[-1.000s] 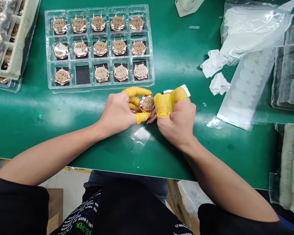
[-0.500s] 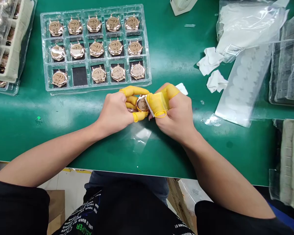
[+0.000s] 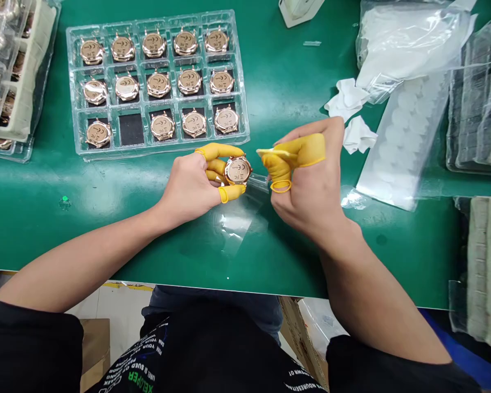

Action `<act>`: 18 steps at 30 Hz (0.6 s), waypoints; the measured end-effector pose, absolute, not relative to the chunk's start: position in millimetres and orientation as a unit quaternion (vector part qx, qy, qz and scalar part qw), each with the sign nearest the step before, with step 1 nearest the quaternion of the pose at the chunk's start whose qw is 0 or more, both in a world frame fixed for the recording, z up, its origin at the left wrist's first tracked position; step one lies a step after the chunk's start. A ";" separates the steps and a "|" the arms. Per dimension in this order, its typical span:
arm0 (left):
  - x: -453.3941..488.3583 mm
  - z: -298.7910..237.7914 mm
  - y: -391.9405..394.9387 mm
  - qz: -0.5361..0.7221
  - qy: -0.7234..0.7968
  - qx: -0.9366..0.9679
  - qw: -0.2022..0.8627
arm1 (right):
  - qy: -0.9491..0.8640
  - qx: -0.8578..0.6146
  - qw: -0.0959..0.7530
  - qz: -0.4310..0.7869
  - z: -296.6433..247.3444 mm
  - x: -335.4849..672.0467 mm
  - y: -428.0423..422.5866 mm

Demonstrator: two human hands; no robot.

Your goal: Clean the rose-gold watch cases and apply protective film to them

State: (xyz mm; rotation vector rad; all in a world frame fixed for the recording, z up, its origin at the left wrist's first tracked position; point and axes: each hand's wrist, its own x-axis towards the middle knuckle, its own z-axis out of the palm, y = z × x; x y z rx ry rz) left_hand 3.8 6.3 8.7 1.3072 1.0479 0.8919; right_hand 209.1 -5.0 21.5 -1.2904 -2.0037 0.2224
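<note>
Held in left hand – watch case, clamped between cotted thumb and index, face up, just above green table. Case found at 9 o'clock of right hand – near, not touching. Its fingertips pressed together on thin film (edge barely seen), wrist raised. At 11 o'clock, tray.

On the table, a tray with watches in it lies toward the far left, and more trays are piled at the left edge beside it. In the middle, just in front of the tray, the left hand holds a watch. The right hand is just right of it, and a film lies on the table between them, nearer the front edge. Wipes, a bag and a sheet lie at the far right, and stacks sit along the right edge.
</note>
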 end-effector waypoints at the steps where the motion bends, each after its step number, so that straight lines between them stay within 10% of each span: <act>1: 3.8 8.4 5.8 0.384 0.448 0.560 0.581 | -0.786 -0.490 0.371 0.069 22.2 207.1 -7.5; 13: 5.5 6.8 3.3 0.390 0.450 0.534 0.600 | -0.819 -0.470 0.325 0.041 22.8 186.8 -19.9; 18: 4.1 6.3 2.8 0.384 0.424 0.544 0.614 | -0.800 -0.452 0.336 0.205 27.9 200.0 -11.6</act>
